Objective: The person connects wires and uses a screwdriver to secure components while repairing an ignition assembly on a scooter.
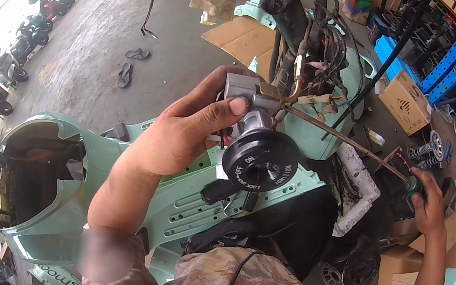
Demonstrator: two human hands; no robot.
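Observation:
My left hand (199, 113) grips the silver metal housing of an ignition switch (244, 87), its thumb lying on the casing. The switch's round black face (260, 161) points toward me, and a black key fob (219, 190) hangs below it. My right hand (429, 205), well off to the right, has its fingers round the handle of a long-shafted screwdriver (350, 141). The shaft runs left to the side of the switch housing; the exact contact of its tip is hard to make out. A brass-coloured bent pipe or cable end (298, 72) stands right above the housing.
A stripped scooter frame with loose wiring (326, 68) rises ahead. Pale green body panels (66, 175) lie at the left and beneath my hands. A cardboard box (405, 103), blue shelving (454, 54) and a spring shock absorber (431, 148) are at the right. Flat cardboard (240, 39) covers some floor.

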